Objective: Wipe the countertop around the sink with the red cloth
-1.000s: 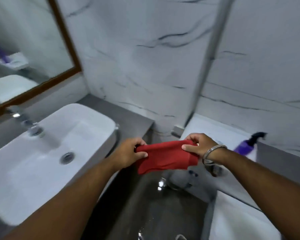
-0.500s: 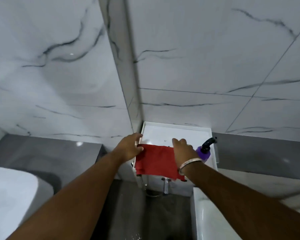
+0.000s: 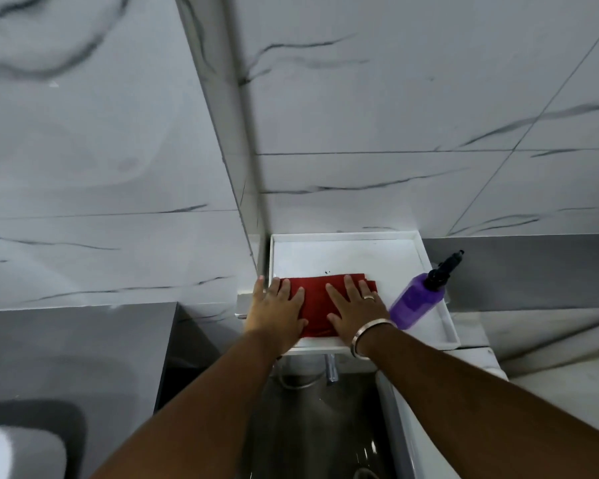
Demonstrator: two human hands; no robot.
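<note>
red cloth [image 3: 317,304] lies folded at front-left corner of white tray [image 3: 429,271], left hand [image 3: 278,314] and right hand [image 3: 355,311] spread flat on it; grey countertop [image 3: 77,337] unattended (wiping likely finished or paused).

We see a purple pump bottle [image 3: 416,303] lying tilted on a white rimmed tray [image 3: 346,252] in the wall corner. Marble-veined wall tiles [image 3: 395,98] behind, chrome pipe [image 3: 332,368] below the tray.
</note>
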